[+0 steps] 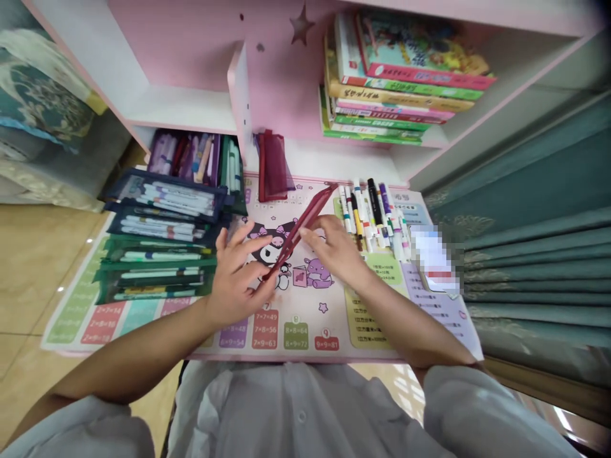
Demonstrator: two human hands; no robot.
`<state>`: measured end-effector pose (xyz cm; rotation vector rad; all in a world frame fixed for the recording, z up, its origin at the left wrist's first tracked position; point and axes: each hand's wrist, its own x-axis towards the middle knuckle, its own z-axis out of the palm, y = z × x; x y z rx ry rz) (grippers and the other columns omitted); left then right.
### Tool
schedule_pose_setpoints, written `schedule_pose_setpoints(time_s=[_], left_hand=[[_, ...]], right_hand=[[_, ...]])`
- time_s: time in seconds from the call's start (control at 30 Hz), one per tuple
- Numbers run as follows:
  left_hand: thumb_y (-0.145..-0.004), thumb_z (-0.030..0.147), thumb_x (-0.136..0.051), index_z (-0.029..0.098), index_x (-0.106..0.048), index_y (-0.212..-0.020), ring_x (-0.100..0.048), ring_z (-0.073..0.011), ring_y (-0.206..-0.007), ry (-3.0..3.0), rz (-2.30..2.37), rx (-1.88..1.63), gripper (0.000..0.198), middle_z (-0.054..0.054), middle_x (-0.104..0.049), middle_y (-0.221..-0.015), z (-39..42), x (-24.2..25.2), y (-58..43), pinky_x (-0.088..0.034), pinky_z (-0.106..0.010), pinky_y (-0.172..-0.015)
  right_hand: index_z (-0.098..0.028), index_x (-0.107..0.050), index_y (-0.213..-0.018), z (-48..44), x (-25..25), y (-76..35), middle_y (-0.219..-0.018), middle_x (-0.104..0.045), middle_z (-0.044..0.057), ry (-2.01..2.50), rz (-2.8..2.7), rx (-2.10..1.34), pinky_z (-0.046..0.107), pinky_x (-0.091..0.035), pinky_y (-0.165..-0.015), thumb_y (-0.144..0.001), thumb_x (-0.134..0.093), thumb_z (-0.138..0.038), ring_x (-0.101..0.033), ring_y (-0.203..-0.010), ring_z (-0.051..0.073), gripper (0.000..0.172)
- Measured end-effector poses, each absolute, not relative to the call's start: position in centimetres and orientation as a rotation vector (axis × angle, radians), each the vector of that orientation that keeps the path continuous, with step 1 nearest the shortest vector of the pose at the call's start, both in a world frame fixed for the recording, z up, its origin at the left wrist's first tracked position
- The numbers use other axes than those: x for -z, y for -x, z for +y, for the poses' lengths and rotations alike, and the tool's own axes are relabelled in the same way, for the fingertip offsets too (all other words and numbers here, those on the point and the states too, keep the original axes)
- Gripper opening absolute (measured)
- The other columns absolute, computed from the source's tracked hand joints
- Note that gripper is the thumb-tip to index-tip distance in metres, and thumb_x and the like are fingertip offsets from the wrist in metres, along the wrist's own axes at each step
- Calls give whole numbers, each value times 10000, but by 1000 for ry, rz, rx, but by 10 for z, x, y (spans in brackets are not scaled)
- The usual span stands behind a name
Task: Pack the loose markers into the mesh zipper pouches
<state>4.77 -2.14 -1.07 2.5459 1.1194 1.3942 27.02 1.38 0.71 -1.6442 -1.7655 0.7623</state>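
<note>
A dark red mesh pencil pouch (305, 222) is held tilted above the middle of the desk mat, seen nearly edge-on. My right hand (334, 248) grips it along its right side, thumb on the near face and fingers behind. At the pouch's lower end, my left hand (241, 270) has its fingers spread; whether its fingertips touch the fabric I cannot tell. Right of the pouch lies a loose group of markers (375, 213) with white, black, yellow and purple bodies. More dark red mesh pouches (274, 166) lie flat behind it.
On the left, green pouches (155, 270) and navy pouches (167, 197) filled with pens overlap in a stack. Purple pouches (184, 156) sit behind them in a shelf cubby. Books (391, 95) are piled on the right shelf. A phone (435, 257) rests near the mat's right edge, beside a curtain (525, 235).
</note>
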Motion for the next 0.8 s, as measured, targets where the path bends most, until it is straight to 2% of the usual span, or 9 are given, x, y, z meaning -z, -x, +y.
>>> schedule_pose_setpoints(time_s=[0.13,0.23,0.37,0.47,0.57,0.7,0.8], left_hand=[[-826,183,-700,214,-580,-657,-546,-303,-1342,-2549,1138,-1364,209,-44,-725,-1172,-25,18,-56,-293,-598,-1187],[-865,283,-686,208,-582,-633,-551,-308,-1333,-2518,1156,-1258,265,-50,-723,-1169,-27,21,-60,-307,-590,-1173],[-894,446,-639,223,-662,-683,-510,-342,-1360,-2393,1251,-1048,308,-74,-696,-1236,-18,21,-69,-303,-629,-1145],[-846,431,-683,216,-674,-653,-455,-384,-1396,-2307,1516,-1015,289,-82,-691,-1251,1,20,-79,-277,-672,-1135],[-821,303,-684,207,-652,-589,-463,-391,-1390,-2240,1646,-898,254,-76,-714,-1209,20,21,-90,-270,-698,-1132],[-807,224,-656,207,-631,-561,-482,-373,-1383,-2105,1682,-818,247,-78,-719,-1219,33,23,-101,-276,-719,-1129],[-836,262,-650,207,-618,-566,-469,-361,-1397,-2070,1665,-922,277,-72,-704,-1253,33,25,-106,-267,-712,-1145]], right_hand=[[-237,-460,-657,15,1,-263,-897,-609,43,1694,-1756,-882,389,-463,-890,-820,-545,-271,-573,-1001,233,186],[-244,-404,-605,18,6,-264,-798,-572,23,1654,-1777,-853,370,-447,-860,-801,-493,-228,-564,-921,215,216],[-251,-349,-582,19,7,-267,-763,-549,22,1592,-1847,-740,362,-431,-834,-783,-482,-216,-542,-853,205,244],[-250,-344,-580,19,6,-269,-764,-552,23,1569,-1875,-731,352,-428,-809,-774,-487,-220,-546,-851,204,243],[-243,-347,-571,20,2,-272,-770,-556,20,1605,-1881,-736,337,-425,-788,-775,-506,-221,-550,-830,194,260],[-226,-458,-564,28,-3,-282,-786,-604,33,1695,-1908,-743,339,-437,-805,-849,-529,-277,-580,-868,205,298],[-203,-618,-665,40,0,-297,-903,-661,85,1802,-1869,-515,379,-453,-871,-927,-519,-415,-599,-942,239,352]])
